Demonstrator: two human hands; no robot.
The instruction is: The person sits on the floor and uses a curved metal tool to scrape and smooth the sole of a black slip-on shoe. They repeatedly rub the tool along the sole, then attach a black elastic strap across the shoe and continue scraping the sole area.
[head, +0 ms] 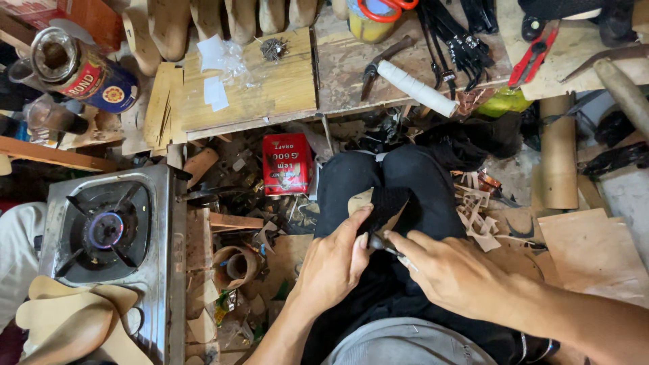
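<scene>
Holding a black-topped sole piece over the lap at lower centre, the left hand has its grip closed on it; the right hand grips a small tool against it.

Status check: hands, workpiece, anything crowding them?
Left hand grips black-covered sole piece on the lap. Right hand holds small dark tool against it. Scrap offcuts close right; lit gas stove at left.

I'm seeing a wooden workbench carrying a white roll, pliers, red cutters, paper scraps, floor holding a red tin
</scene>
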